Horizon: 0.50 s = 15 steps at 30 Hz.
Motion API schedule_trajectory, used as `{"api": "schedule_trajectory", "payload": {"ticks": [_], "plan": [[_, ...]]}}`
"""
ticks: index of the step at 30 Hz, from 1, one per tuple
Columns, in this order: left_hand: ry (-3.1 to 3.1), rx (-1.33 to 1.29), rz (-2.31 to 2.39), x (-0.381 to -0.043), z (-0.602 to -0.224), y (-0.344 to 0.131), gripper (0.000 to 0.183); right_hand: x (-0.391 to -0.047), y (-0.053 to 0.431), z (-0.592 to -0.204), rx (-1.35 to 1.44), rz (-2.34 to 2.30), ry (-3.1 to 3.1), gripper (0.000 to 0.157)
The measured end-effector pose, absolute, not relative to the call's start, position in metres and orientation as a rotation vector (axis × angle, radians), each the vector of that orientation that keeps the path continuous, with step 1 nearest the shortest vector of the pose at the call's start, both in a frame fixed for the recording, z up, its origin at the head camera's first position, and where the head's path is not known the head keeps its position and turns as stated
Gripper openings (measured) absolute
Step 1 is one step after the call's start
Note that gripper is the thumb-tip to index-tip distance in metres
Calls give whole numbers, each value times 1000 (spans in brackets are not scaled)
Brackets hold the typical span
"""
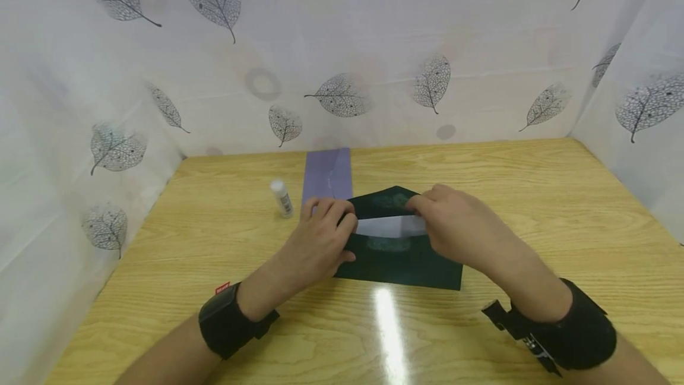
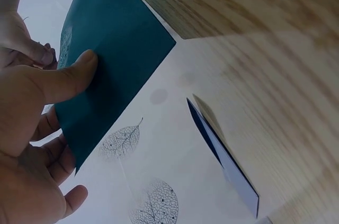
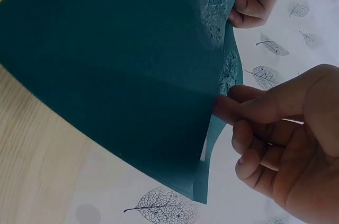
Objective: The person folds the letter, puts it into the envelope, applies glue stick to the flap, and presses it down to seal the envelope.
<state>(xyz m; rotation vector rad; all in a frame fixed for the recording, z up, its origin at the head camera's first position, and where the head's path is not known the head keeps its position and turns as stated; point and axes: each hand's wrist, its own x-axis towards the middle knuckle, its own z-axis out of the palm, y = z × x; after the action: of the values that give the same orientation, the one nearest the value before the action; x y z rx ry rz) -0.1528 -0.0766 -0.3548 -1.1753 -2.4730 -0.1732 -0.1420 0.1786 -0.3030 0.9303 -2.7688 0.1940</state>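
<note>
A dark green envelope [image 1: 401, 263] is held near the middle of the table, its pointed flap [image 1: 376, 202] raised and white paper [image 1: 382, 227] showing in the opening. Shiny, rough patches that look like glue mark the flap and the body's upper edge. My left hand [image 1: 320, 239] grips the left end; in the left wrist view its thumb [image 2: 79, 75] presses the face while other fingers lie behind. At the right part of the opening, my right hand [image 1: 462, 227] pinches the flap's edge. Its fingertips sit right at the opening in the right wrist view.
Behind the left hand lies a purple envelope [image 1: 323, 172], partly covered. To its left stands a small white glue stick [image 1: 283, 199]. White curtains [image 1: 363, 34] with leaf prints enclose the wooden table [image 1: 214, 195] at the back and sides.
</note>
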Motion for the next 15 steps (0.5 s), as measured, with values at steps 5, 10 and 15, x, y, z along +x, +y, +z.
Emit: {"api": "schedule_trajectory", "payload": {"ticks": [5, 10, 15], "plan": [[-2440, -1181, -195, -154, -355, -76, 45, -143, 180, -303, 921, 200, -2830, 28], [-2437, -1168, -161, -153, -356, -76, 46, -142, 180, -303, 919, 228, -2912, 23], [-2450, -1165, -145, -153, -358, -77, 47, -142, 180, -305, 952, 247, -2983, 20]]}}
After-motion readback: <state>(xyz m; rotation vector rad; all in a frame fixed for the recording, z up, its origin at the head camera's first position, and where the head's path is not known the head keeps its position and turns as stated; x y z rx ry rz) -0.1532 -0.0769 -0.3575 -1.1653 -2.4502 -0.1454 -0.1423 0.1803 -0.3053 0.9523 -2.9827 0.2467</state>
